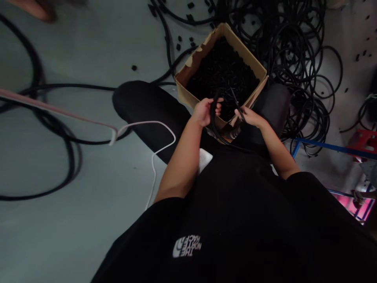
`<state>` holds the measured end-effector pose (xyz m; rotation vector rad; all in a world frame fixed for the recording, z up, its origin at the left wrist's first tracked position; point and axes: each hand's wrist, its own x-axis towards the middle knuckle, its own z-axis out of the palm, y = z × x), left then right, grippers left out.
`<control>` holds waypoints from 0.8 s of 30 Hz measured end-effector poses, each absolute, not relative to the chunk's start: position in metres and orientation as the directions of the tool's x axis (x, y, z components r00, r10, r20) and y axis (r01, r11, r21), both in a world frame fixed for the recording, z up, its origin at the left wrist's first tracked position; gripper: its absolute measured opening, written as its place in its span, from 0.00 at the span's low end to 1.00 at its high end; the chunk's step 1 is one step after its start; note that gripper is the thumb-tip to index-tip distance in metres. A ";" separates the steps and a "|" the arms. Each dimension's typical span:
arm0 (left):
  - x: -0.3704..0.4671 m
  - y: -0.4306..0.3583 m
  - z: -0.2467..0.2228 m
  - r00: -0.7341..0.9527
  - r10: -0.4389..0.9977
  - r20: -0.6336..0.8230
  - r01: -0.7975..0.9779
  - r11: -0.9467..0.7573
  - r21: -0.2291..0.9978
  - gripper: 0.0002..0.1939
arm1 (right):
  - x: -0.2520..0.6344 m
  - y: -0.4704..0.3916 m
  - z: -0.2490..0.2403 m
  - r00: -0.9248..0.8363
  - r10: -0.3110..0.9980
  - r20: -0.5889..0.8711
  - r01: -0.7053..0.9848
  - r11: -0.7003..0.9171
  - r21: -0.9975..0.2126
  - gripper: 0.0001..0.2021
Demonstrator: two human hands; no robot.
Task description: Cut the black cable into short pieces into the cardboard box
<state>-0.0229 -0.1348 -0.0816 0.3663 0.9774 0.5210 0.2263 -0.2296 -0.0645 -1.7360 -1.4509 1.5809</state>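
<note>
Black fabric fills the near view: a shirt with a small white logo, and below it two bare forearms reaching forward over dark-trousered knees. The left hand [204,111] is curled shut around a loop of smooth black rubber tubing [214,125] that arcs down toward the lap. The right hand [249,116] is closed on a thin dark tool [236,103], whose kind I cannot tell, its tip angled up toward the tubing. Both hands sit close together, just over the near rim of an open cardboard box [255,65], square, with a torn paper edge, heaped with small black cut pieces [222,70]. A white cable [153,157] curls across the smooth grey floor [88,47] to the left, where much bare room lies. Beyond the box, tangled coils of black tubing [294,51] crowd the right side, with stray black bits scattered about.
</note>
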 end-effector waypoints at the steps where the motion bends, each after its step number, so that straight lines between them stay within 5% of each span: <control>1: -0.023 -0.134 -0.082 0.431 0.609 -0.666 -0.314 0.793 0.522 0.15 | 0.226 -0.230 -0.064 -0.148 0.841 -0.520 0.412 -0.425 -0.806 0.34; 3: -0.024 -0.132 -0.082 0.346 0.712 -0.611 -0.436 0.699 0.567 0.12 | 0.223 -0.231 -0.062 -0.134 0.820 -0.557 0.372 -0.479 -0.795 0.33; 7: -0.024 -0.128 -0.086 0.153 0.829 -0.538 -0.539 0.526 0.658 0.20 | 0.205 -0.247 -0.058 -0.103 0.796 -0.596 0.215 -0.568 -0.795 0.35; 14: -0.028 -0.117 -0.091 -0.209 0.751 -0.626 -0.564 0.430 0.705 0.13 | 0.170 -0.320 -0.022 -0.202 0.714 -0.670 0.051 -0.676 -0.735 0.40; 20: -0.029 -0.111 -0.074 -0.286 0.666 -0.689 -0.610 0.428 0.667 0.17 | 0.238 -0.370 0.062 -0.319 0.632 -0.706 0.177 -0.692 -0.700 0.33; 24: -0.029 -0.111 -0.071 -0.287 0.665 -0.690 -0.640 0.403 0.654 0.19 | 0.305 -0.441 0.110 -0.013 0.620 -0.784 0.401 -0.716 -0.572 0.26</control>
